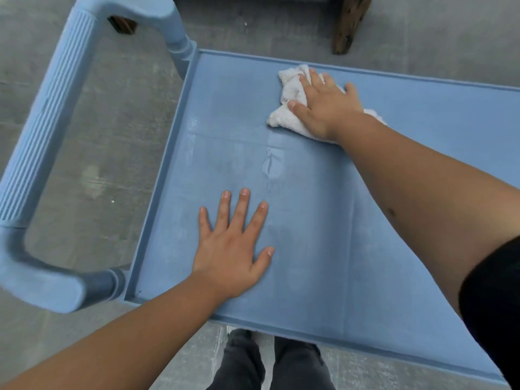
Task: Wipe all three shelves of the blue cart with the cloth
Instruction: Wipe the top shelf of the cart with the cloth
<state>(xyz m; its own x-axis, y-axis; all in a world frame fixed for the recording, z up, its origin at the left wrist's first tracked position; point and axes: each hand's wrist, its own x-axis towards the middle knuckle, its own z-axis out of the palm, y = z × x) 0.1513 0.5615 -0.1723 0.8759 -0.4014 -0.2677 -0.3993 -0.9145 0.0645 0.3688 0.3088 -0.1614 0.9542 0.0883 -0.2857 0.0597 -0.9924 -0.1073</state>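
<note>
A person stands over the blue cart (180,170) and looks down at its top shelf (323,220). The top shelf is a flat blue tray with a low raised rim all the way round it. Only three things lie inside that rim: two hands and one cloth. The white cloth (287,88) is crumpled up and sits on the far part of the shelf, close to the back rim. The right hand (326,105) lies on top of the cloth and presses it down onto the shelf. Its fingers are straight and a little spread, and they point to the far side. Bits of the cloth stick out from under the hand on the left, at the front, and a little on the right. The left hand (233,249) lies flat on the bare shelf, nearer to the person and well apart from the cloth. Its fingers are straight and spread wide, and it holds nothing. The blue surface has pale dull smears and streaks on it, most of all in the middle. The cart's big handle (45,130) sticks out on the left side, and it has ribs along its long bar. The other two shelves are hidden under the top one. Under the cart is a grey floor (92,170). A brown wooden leg (349,23) stands on the floor past the far side of the cart. The person's legs in dark trousers (270,364) show at the near edge.
</note>
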